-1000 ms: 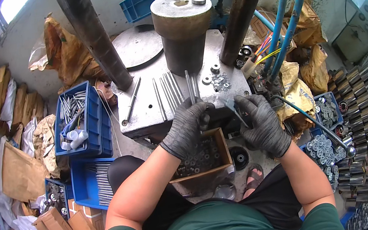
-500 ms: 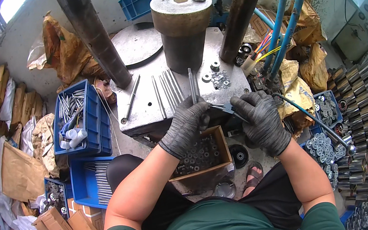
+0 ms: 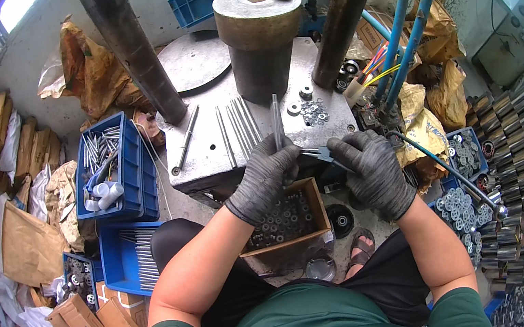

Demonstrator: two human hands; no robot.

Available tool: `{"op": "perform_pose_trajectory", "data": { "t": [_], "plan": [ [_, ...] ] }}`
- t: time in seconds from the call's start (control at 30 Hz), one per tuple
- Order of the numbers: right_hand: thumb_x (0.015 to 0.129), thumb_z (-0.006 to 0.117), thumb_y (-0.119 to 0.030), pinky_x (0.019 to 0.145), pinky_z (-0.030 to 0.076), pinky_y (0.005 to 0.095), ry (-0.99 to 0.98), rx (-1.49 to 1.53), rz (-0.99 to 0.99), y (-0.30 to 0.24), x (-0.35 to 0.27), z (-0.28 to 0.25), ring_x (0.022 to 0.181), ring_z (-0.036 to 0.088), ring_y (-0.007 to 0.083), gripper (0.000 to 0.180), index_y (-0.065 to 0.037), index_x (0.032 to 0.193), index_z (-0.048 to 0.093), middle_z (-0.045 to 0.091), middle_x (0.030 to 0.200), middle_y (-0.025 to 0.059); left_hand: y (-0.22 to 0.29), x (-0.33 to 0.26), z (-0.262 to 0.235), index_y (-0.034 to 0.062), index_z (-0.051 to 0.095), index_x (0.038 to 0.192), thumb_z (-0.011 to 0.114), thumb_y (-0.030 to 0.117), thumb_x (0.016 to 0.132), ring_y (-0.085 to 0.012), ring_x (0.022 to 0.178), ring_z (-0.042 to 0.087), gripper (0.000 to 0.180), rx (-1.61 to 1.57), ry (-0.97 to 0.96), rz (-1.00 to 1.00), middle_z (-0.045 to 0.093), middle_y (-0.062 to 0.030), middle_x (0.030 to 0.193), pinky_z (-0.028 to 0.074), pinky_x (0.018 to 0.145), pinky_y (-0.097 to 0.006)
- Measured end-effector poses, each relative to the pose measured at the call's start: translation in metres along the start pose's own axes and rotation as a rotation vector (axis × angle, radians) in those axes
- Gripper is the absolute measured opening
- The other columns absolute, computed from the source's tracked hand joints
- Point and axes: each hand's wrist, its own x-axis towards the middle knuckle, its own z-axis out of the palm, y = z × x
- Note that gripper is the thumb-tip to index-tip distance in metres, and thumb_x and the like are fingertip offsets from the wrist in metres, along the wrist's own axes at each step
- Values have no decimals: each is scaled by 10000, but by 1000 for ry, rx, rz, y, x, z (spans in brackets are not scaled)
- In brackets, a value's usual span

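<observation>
Left hand (image 3: pixel 269 170) grips a metal rod (image 3: pixel 277 118) by the table (image 3: pixel 205 162) front edge; right hand (image 3: pixel 371 171) grasps a plier-like tool (image 3: pixel 324 154). I'd expect the rod stiff, fairly heavy, maybe slick: grip the shaft, below its tip.
</observation>
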Motion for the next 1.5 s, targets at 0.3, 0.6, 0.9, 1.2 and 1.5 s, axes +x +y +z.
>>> {"op": "perform_pose_trajectory", "data": {
  "t": [0.3,0.6,0.9,1.2,1.5],
  "plan": [
    [877,686,-46,853,566,332,-39,598,569,35,-18,-4,965,736,244,438,-3,1311,658,737,1100,178,8,-7,-7,19,655,1209,567,210,1041,-99,692,615,269,350,12,148,654,-18,863,512,628,-236],
    [861,731,-50,890,543,292,-223,624,554,36,-18,-23,965,655,106,465,-4,1318,662,737,1087,78,8,-7,-10,-2,668,1196,664,92,976,-103,797,626,239,716,-25,373,666,-42,934,536,740,-263],
    [837,772,-75,877,568,313,-354,856,489,33,-22,-24,958,721,160,489,7,1306,660,758,1121,147,14,-16,-4,-9,687,1252,649,130,990,-91,764,636,299,692,-223,443,718,-55,933,541,706,-270],
    [838,774,-100,890,561,313,-541,888,504,17,-15,-5,994,693,154,484,20,1293,660,755,1086,141,12,-19,2,-21,630,1320,577,128,943,-78,650,542,409,202,-248,135,639,-26,825,459,600,-234],
    [858,755,-64,883,559,298,-508,956,489,18,-18,3,977,678,111,465,15,1305,658,762,1097,108,5,-15,4,-42,622,1295,541,81,895,-56,535,494,426,-80,-173,11,699,-76,911,405,493,-184]
  ]
}}
